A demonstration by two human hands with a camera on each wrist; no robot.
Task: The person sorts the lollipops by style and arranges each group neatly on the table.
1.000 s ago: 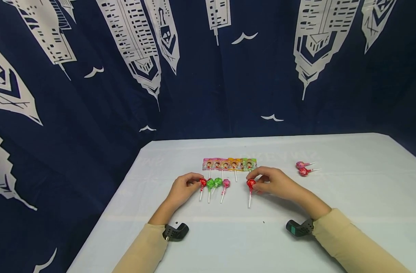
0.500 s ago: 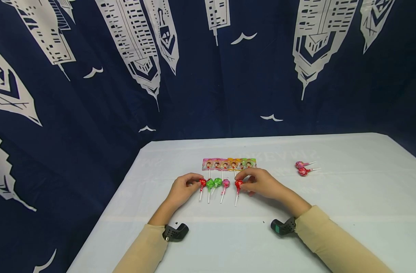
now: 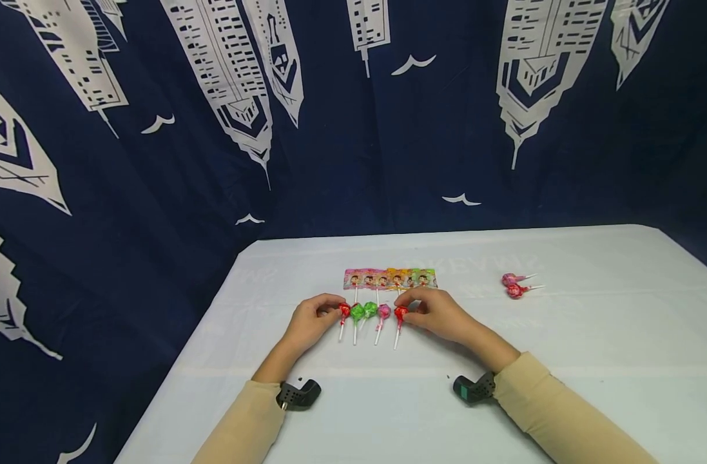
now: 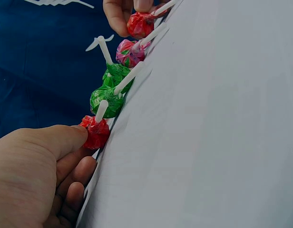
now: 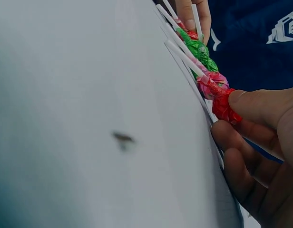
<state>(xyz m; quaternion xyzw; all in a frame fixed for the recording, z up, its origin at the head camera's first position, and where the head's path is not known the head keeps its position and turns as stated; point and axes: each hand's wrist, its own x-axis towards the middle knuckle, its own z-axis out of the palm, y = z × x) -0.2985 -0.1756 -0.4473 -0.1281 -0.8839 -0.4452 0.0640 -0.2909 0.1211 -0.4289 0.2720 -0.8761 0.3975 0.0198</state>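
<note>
A row of wrapped lollipops lies on the white table, sticks toward me. My left hand [image 3: 309, 324] pinches the red lollipop [image 4: 96, 133] at the row's left end between thumb and fingers. Beside it are two green lollipops [image 3: 358, 312], close together, then a pink lollipop [image 3: 384, 312]. At the right end, my right hand [image 3: 437, 314] grips another red lollipop [image 5: 224, 107] by its head, thumb on the near side. In the head view a small gap shows between this one and the pink one.
Behind the row lies a strip of flat lollipops in pink, orange and green wrappers [image 3: 388, 279], some sticks pointing at the row. Farther right rest a pink lollipop [image 3: 510, 280] and a red-wrapped lollipop [image 3: 517, 292]. A dark blue printed curtain [image 3: 341, 161] hangs behind the table [image 3: 388, 419].
My right hand has slid left with its red lollipop, bringing it close to the pink one. The left hand and the other lollipops have stayed in place.
</note>
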